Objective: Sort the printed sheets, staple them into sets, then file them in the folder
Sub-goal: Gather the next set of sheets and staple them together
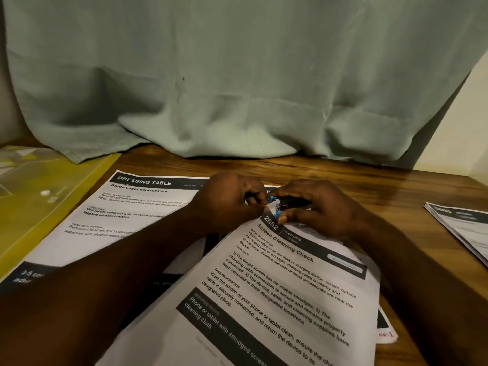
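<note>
A set of printed sheets headed "Screen Cleaning Check" (277,286) lies tilted in front of me on the wooden table. My left hand (227,199) pinches the set's top corner. My right hand (314,207) is closed around a small blue and black stapler (280,206) sitting at that same corner. Under the set lies a "Dressing Table" sheet (137,207). A yellow plastic folder (39,196) rests at the far left. My forearms hide part of the lower sheets.
Another stack of printed sheets (459,228) sits at the table's right edge. A pale green cloth (237,88) hangs behind the table and drapes onto its back edge. Bare wood (383,186) shows between my right hand and the right stack.
</note>
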